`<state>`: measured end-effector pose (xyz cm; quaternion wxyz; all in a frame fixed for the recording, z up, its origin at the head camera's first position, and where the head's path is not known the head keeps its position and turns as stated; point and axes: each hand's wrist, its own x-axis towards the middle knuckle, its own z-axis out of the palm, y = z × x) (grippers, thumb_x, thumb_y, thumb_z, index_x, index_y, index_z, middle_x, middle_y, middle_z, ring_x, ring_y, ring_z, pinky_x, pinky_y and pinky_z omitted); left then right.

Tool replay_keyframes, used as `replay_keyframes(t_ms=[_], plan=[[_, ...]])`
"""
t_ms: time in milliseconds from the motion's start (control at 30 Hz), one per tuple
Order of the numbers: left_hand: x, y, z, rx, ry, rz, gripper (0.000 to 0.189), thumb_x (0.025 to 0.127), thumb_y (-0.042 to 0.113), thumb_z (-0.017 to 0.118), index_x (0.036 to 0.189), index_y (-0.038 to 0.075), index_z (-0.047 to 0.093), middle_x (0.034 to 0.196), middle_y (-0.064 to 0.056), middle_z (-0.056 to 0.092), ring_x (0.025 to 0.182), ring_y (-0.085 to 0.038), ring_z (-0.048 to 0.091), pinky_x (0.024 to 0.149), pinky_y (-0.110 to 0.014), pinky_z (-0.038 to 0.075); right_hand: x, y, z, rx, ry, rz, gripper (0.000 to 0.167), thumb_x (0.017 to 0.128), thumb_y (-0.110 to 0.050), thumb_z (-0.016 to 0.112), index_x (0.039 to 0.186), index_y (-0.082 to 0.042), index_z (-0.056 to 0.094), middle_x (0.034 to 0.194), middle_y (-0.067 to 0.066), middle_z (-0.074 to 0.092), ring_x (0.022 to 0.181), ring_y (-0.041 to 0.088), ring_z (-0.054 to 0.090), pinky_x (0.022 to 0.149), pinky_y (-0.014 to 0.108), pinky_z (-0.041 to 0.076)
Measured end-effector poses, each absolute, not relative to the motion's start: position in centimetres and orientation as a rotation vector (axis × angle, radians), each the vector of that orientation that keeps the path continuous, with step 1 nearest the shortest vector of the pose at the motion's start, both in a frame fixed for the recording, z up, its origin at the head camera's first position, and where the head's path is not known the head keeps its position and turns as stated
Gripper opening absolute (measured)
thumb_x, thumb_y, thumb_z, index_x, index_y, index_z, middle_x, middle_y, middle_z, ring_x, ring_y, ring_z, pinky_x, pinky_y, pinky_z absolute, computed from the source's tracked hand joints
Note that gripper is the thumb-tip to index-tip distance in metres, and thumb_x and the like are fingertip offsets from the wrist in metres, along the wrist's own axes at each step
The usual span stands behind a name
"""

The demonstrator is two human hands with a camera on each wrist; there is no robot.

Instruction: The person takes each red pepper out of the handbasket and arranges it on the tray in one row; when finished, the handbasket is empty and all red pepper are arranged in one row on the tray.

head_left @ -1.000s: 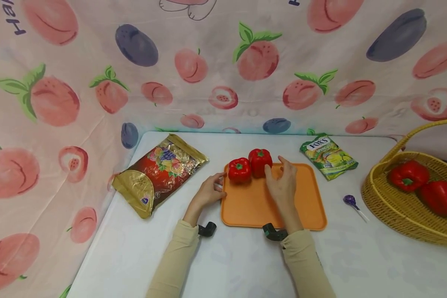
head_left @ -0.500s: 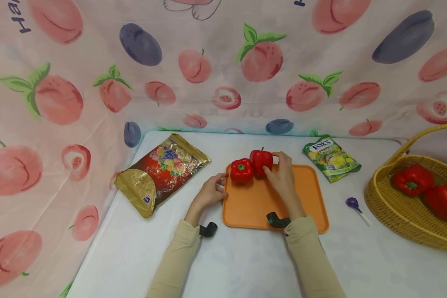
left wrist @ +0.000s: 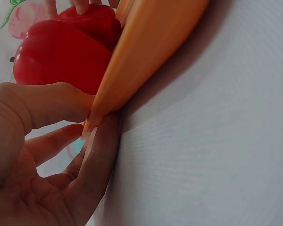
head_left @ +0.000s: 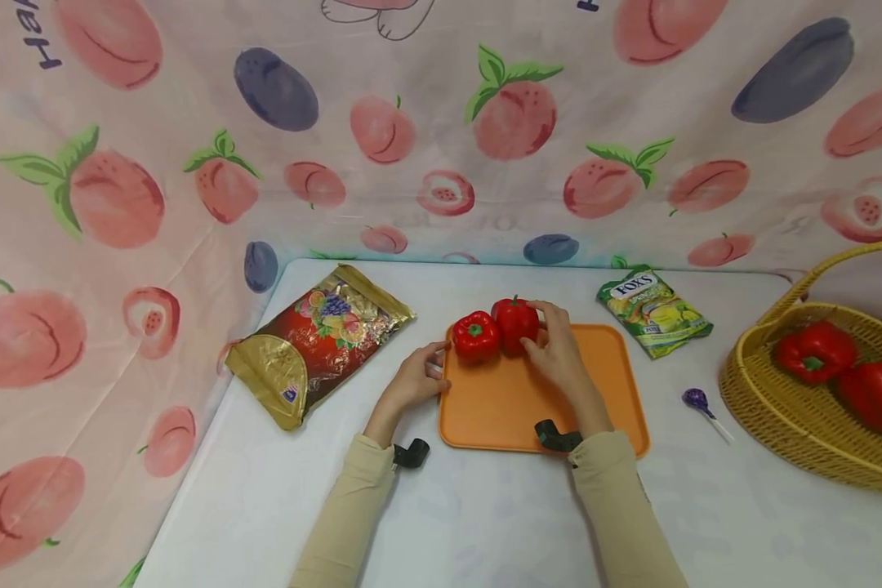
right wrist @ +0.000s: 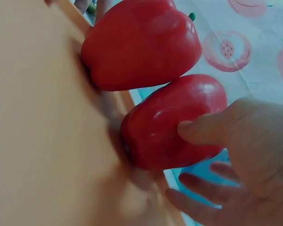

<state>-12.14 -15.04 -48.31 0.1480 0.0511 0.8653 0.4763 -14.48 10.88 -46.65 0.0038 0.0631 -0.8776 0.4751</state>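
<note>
Two red bell peppers stand side by side at the back left of an orange tray. My right hand holds the right-hand bell pepper; in the right wrist view, the thumb presses its side while some fingertips show spread beyond it. The left-hand bell pepper touches its neighbour and has no hand on it. At the tray's left edge, my left hand pinches the rim, thumb on top and fingers below, plainest in the left wrist view.
A gold and red fruit-print bag lies left of the tray. To the right are a green Fox's candy bag, a purple lollipop and a yellow wicker basket holding two more red bell peppers.
My right hand has closed in on the right-hand bell pepper, whose stem and lean have shifted slightly. The left hand stays at the tray's rim.
</note>
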Motion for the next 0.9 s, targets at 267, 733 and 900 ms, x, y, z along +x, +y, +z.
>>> replay_keyframes(t_ms=[267, 733, 900], plan=[[-12.1, -15.1, -48.3, 0.164, 2.494, 1.362, 0.069, 0.081, -0.003, 0.073, 0.144, 0.008, 0.049, 0.111, -0.014, 0.057, 0.091, -0.022, 0.062, 0.075, -0.031, 0.055, -13.2, 11.3, -47.5, 0.267, -2.589, 1.571, 0.060, 0.080, 0.012, 0.071, 0.129, -0.005, 0.041, 0.155, 0.018, 0.033, 0.130, 0.041, 0.045, 0.103, 0.051, 0.043], [-12.2, -15.0, -48.4, 0.151, 2.487, 1.372, 0.068, 0.081, -0.004, 0.073, 0.144, 0.009, 0.049, 0.112, -0.015, 0.057, 0.091, -0.022, 0.062, 0.074, -0.031, 0.055, -11.9, 11.9, -47.6, 0.286, -2.602, 1.588, 0.092, 0.075, 0.006, 0.078, 0.150, -0.012, 0.029, 0.151, 0.015, 0.036, 0.133, 0.037, 0.042, 0.106, 0.052, 0.040], [-12.1, -15.0, -48.1, 0.162, 2.488, 1.376, 0.068, 0.081, -0.004, 0.072, 0.143, 0.008, 0.049, 0.112, -0.015, 0.057, 0.090, -0.022, 0.062, 0.074, -0.030, 0.055, -11.9, 12.1, -47.8, 0.305, -2.648, 1.564, 0.100, 0.074, -0.002, 0.082, 0.154, -0.015, 0.025, 0.152, 0.016, 0.032, 0.135, 0.037, 0.039, 0.106, 0.054, 0.039]])
